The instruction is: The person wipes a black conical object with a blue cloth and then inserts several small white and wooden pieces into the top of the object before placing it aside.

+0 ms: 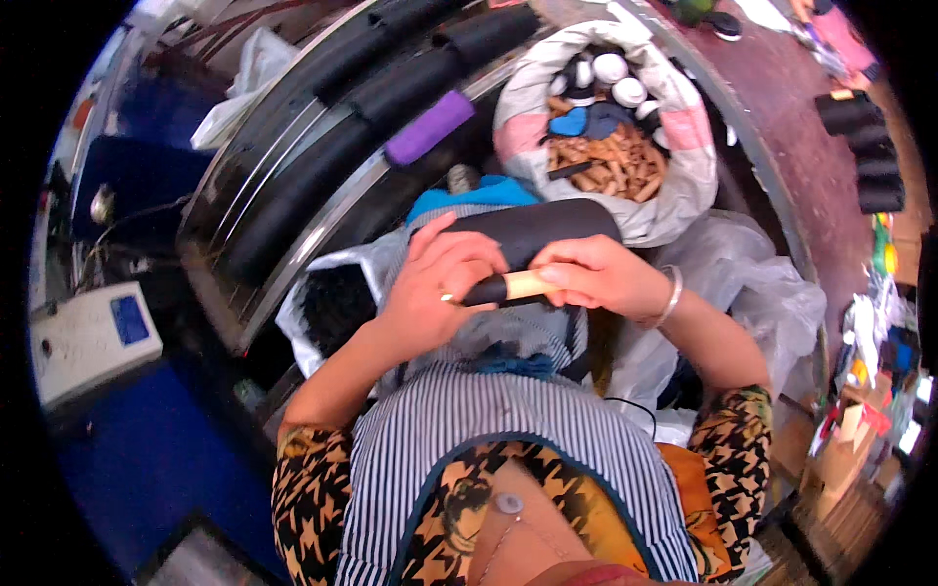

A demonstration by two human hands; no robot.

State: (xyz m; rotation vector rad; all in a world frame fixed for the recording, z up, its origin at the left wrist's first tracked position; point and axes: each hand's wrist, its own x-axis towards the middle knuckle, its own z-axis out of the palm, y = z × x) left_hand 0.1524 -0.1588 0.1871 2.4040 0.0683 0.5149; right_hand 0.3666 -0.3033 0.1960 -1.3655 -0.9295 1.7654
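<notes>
Near the black roll (547, 223), the left hand (440, 271) curls around a black-and-tan cylinder (508, 286). The right hand (598, 272) pinches its tan end.

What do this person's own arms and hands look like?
Both hands, left and right, are ungloved, and the forearms are bare. Short sleeves with a jagged black-and-tan check end around the elbows. A pale, shiny bangle circles the right wrist, and what looks like a gold-coloured ring sits on a left finger.
</notes>
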